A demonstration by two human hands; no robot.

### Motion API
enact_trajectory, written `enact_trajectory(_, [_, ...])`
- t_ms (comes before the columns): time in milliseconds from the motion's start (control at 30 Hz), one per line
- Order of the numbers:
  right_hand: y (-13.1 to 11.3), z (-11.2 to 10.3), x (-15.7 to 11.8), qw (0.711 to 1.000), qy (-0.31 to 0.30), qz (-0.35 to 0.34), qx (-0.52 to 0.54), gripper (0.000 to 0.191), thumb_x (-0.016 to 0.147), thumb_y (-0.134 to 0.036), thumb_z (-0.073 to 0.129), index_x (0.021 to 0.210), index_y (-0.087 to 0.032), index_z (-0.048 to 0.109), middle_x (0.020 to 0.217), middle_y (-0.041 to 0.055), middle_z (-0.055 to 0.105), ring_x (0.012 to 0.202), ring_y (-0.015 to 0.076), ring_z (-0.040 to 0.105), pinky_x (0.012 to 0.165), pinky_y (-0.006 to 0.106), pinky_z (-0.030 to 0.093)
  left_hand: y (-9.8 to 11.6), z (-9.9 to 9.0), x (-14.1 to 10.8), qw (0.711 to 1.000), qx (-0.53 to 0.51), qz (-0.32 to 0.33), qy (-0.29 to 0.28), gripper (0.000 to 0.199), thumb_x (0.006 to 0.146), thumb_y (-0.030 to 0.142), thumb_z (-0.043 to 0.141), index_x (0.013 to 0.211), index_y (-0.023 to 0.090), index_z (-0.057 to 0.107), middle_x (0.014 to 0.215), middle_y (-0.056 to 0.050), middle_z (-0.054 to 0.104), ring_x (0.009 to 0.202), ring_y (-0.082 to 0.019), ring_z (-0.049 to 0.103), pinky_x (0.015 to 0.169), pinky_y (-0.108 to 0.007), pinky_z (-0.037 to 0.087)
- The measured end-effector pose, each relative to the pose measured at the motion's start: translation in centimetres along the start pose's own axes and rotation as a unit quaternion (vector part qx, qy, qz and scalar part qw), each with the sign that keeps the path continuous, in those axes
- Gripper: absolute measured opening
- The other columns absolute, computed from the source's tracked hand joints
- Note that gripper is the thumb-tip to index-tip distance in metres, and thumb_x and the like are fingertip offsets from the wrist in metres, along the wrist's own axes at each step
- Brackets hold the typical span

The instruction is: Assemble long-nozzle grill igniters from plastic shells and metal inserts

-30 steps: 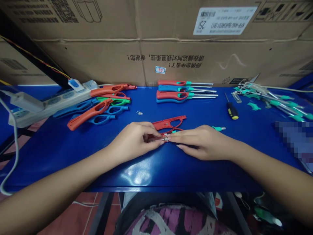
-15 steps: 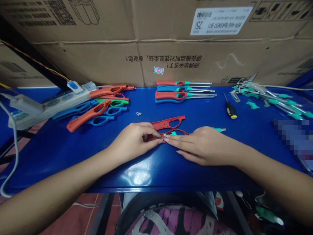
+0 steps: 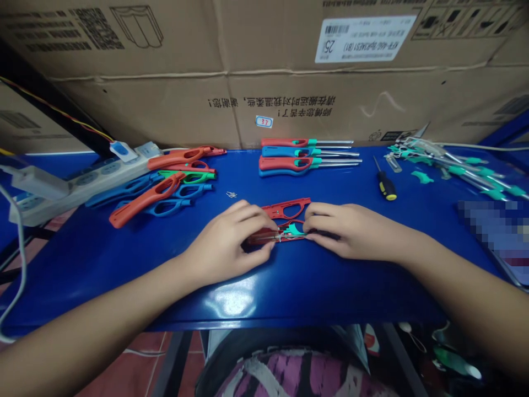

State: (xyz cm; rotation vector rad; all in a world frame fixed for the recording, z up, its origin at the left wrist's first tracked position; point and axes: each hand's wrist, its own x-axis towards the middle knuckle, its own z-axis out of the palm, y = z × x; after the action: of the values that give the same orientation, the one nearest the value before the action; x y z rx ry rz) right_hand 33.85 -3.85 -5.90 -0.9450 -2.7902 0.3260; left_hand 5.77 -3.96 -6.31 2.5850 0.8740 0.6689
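Between my hands, an opened red lighter half-shell [image 3: 285, 240] lies on the blue table, with a green trigger [image 3: 293, 230] and thin wires inside it. My left hand [image 3: 231, 237] grips its handle end, thumb and fingers on either side of a clear fuel tank [image 3: 264, 236]. At the nozzle end, my right hand [image 3: 343, 229] pinches the shell's front; its fingers hide that part. Just behind lies the matching red half-shell [image 3: 285, 210], inner side up, untouched. Several small screws [image 3: 231, 194] rest on the table behind my left hand.
Assembled lighters [image 3: 285, 164] lie in a row at the back. Orange, green and blue shells [image 3: 152, 198] are piled at left beside a power strip [image 3: 86, 179]. On the right are a screwdriver [image 3: 386, 186], metal nozzle parts [image 3: 463, 165] and a blurred flat object [image 3: 496, 237]. A cardboard box [image 3: 165, 105] stands behind.
My right hand has shifted from the middle of the shell to its nozzle end, uncovering the trigger and wires. My left hand's fingers have spread around the handle end.
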Motion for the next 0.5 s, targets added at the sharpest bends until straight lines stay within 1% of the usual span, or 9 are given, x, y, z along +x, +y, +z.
enact_trajectory(67, [0.2,0.1,0.1,0.999,0.0,0.007,0.044,0.012,0.1,-0.026,0.053,0.1,-0.019,0.063,0.103,0.0035,0.064,0.082,0.0152,0.061,0.07,0.028,0.045,0.1,0.3,0.0,0.999,-0.003,0.038,-0.037,0.027,0.093,0.021,0.06,0.119,0.018,0.068,0.122,-0.009,0.067,0.115,-0.023,0.058,0.101,-0.038,0.048])
enact_trajectory(167, [0.4,0.1,0.3,0.995,-0.001,0.023,0.097,0.009,0.099,-0.027,0.057,0.098,-0.02,0.063,0.098,0.002,0.066,0.085,0.015,0.061,0.071,0.027,0.045,-0.1,0.9,-0.1,0.996,0.0,0.059,-0.072,0.037,0.096,0.018,0.055,0.131,0.021,0.062,0.137,-0.01,0.06,0.129,-0.024,0.053,0.111,-0.042,0.044])
enact_trajectory(233, [0.5,0.0,0.3,0.993,0.0,0.031,0.115,0.009,0.098,-0.027,0.058,0.098,-0.02,0.064,0.096,0.0022,0.067,0.084,0.015,0.061,0.071,0.027,0.045,-0.2,1.1,-0.3,0.995,0.01,0.06,-0.082,0.04,0.097,0.018,0.053,0.136,0.023,0.06,0.139,-0.01,0.058,0.131,-0.025,0.053,0.111,-0.044,0.044])
enact_trajectory(333, [0.5,-0.1,0.3,0.991,0.005,0.031,0.128,0.011,0.098,-0.024,0.056,0.099,-0.02,0.066,0.097,0.0033,0.068,0.084,0.0155,0.062,0.073,0.027,0.045,-0.4,1.4,-0.4,0.994,0.018,0.06,-0.088,0.04,0.098,0.017,0.051,0.137,0.023,0.059,0.14,-0.01,0.059,0.129,-0.025,0.056,0.109,-0.045,0.047])
enact_trajectory(500, [0.5,0.0,0.3,0.993,0.018,0.022,0.117,0.012,0.097,-0.021,0.055,0.097,-0.019,0.067,0.096,0.0042,0.068,0.083,0.0157,0.063,0.073,0.027,0.046,-0.8,1.8,-0.3,0.995,0.002,0.082,-0.065,0.039,0.1,0.013,0.048,0.135,0.021,0.061,0.136,-0.012,0.062,0.126,-0.024,0.059,0.106,-0.043,0.051])
